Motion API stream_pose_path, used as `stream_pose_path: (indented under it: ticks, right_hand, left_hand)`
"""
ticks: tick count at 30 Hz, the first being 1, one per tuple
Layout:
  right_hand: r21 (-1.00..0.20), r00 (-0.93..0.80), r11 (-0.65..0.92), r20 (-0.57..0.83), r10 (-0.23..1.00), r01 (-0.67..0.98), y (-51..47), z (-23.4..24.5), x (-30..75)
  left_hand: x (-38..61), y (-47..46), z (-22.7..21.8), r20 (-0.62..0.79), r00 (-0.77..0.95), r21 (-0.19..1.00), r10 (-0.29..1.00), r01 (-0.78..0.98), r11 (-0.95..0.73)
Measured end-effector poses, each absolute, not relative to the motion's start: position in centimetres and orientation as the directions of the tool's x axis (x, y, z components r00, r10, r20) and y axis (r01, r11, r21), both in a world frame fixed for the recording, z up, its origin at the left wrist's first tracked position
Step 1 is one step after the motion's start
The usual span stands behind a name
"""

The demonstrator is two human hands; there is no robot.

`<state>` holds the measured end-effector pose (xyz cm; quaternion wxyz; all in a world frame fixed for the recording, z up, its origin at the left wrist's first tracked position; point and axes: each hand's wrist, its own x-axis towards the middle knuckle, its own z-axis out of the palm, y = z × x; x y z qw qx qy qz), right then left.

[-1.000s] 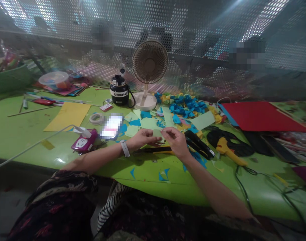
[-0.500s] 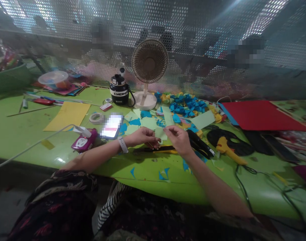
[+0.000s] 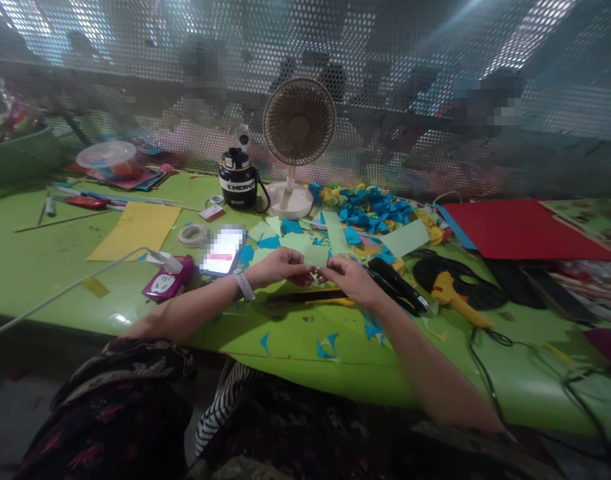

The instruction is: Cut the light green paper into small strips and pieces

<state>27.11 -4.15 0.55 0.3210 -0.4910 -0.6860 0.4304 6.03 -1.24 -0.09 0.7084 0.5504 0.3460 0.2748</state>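
Note:
My left hand [image 3: 281, 266] and my right hand [image 3: 349, 277] meet over the green table [image 3: 45, 267], both pinching a small pale green paper piece [image 3: 316, 256] held upright between them. My left wrist wears a white watch [image 3: 243, 285]. Just under my hands lie a black and yellow cutter [image 3: 310, 298] and a black stapler [image 3: 398, 287]. Loose pale green and blue paper scraps [image 3: 295, 243] lie right behind the held piece.
A small fan [image 3: 298, 133] and a black jug [image 3: 238, 181] stand at the back. Folded blue and yellow paper pieces [image 3: 370, 203], a phone [image 3: 222, 252], a tape roll [image 3: 192, 235], yellow sheet [image 3: 135, 230], red sheet [image 3: 515, 230], yellow glue gun [image 3: 453, 297] with cable surround them.
My hands have drawn closer together and lifted slightly, and the pale green piece now stands upright between my fingertips instead of lying low between the hands.

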Motion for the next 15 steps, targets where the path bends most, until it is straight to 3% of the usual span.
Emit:
stream_pose_path:
  ticks: [5,15]
  right_hand:
    - [-0.915,-0.324,0.116,-0.017,0.946,0.387,-4.04,0.97,27.56]
    - [-0.917,-0.334,0.172,0.045,0.942,0.361,-4.27,1.02,27.44]
  left_hand:
    - [5.89,-0.87,-0.31,-0.156,0.597,0.980,0.787,-0.008,0.200]
    - [5.82,-1.00,-0.01,-0.143,0.599,0.984,0.788,-0.001,0.179]
